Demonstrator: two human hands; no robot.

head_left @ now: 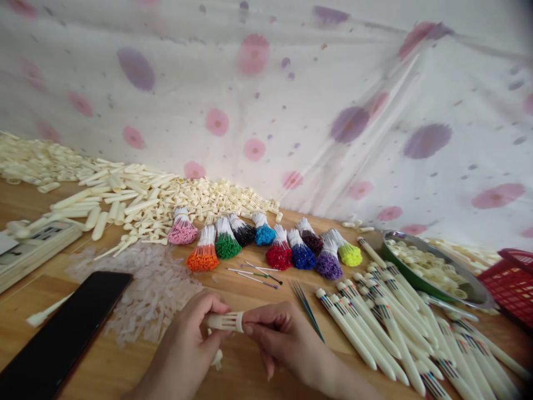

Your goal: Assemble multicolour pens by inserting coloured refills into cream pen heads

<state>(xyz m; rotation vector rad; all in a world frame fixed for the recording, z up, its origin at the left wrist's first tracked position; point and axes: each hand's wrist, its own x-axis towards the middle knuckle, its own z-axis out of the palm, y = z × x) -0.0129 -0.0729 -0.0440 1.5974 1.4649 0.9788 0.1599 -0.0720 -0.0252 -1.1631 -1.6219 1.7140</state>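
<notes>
My left hand [189, 344] and my right hand [287, 339] meet low in the middle, both closed on a cream slotted pen barrel [225, 321] held sideways between them. The left fingers wrap its left end; the right fingertips pinch its wider right end. Another small cream part shows under the left palm. Just beyond lie loose thin refills [256, 273] and a dark pair [307, 303]. Behind those stand bundles of coloured refills, orange [203, 253], green [227, 240], red [278, 250], blue [300, 250], purple [328, 258] and others.
Assembled cream pens [375, 319] lie in rows at right. A green-rimmed bowl [425, 266] of small cream parts and a red basket [514, 280] sit further right. A black phone [66, 328], clear plastic bits [154, 289], a power strip [33, 247] and heaps of cream parts [125, 194] fill the left.
</notes>
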